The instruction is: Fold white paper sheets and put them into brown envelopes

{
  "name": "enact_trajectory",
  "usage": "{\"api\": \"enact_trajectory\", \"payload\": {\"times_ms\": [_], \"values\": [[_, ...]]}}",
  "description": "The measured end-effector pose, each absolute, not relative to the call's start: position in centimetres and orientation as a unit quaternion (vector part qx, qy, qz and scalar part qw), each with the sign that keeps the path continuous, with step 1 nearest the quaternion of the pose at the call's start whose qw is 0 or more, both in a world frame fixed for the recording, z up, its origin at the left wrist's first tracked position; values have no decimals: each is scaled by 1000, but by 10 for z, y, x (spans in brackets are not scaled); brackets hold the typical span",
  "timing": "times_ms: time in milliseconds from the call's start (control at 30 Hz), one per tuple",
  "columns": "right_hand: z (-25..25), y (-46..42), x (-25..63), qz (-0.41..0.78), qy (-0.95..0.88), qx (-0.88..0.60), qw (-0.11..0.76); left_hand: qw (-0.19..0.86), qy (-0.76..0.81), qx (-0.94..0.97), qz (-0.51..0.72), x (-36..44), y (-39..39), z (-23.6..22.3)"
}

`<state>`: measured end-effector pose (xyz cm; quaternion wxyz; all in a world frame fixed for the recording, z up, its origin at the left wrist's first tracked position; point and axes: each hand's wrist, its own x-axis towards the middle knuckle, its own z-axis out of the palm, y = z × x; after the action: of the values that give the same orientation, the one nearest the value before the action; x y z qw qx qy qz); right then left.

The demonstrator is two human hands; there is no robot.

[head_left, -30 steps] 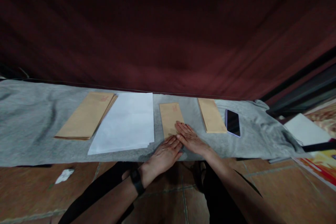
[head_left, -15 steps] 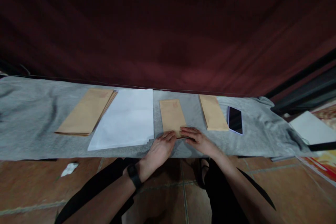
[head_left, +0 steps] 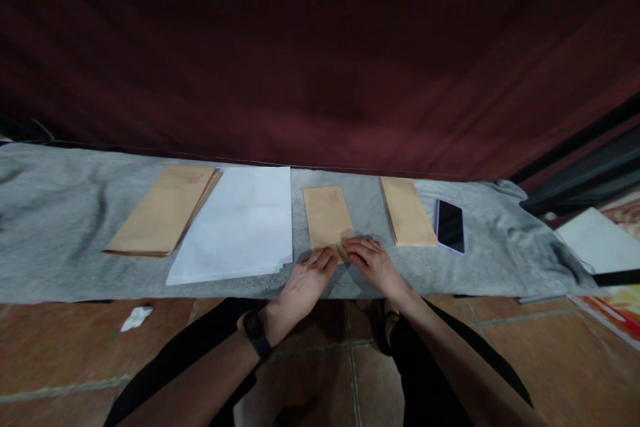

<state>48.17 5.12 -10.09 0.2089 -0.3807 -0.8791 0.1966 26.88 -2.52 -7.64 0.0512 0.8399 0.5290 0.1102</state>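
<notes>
A brown paper envelope (head_left: 327, 213) lies lengthwise in front of me, with small red print near its far right corner. My left hand (head_left: 313, 275), a black band on the wrist, has its fingers closed together at the near left corner of the envelope. At the near right corner, my right hand (head_left: 371, 263) rests its bent fingers on the paper. Both hands hold the near end, and their fingers hide part of that edge. Left of the envelope lie white paper sheets (head_left: 237, 223); to the right is a pile of brown envelopes (head_left: 407, 212).
More brown envelopes (head_left: 160, 210) are stacked at the far left, beside the sheets. A phone (head_left: 451, 225) in a purple case lies at the right. Grey cloth (head_left: 60, 213) covers the narrow surface, and a dark red curtain (head_left: 320, 80) hangs behind it.
My right hand has shifted slightly left and its fingers are drawn closer together at the envelope's near corner. My left hand stays nearly in place.
</notes>
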Motion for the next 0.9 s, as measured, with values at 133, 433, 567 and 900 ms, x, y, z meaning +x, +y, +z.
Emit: {"api": "enact_trajectory", "payload": {"times_ms": [133, 433, 567, 900], "values": [[-96, 37, 474, 156, -886, -391, 192, 16, 509, 858, 72, 272, -32, -80], [-94, 1, 468, 149, -919, -336, 145, -14, 543, 831, 120, 283, -51, -91], [-97, 2, 479, 131, -928, -326, 128, -7, 552, 828, 97, 280, -53, -91], [-102, 2, 500, 110, -917, -362, 128, -19, 578, 811, 92, 274, -62, -94]]}}
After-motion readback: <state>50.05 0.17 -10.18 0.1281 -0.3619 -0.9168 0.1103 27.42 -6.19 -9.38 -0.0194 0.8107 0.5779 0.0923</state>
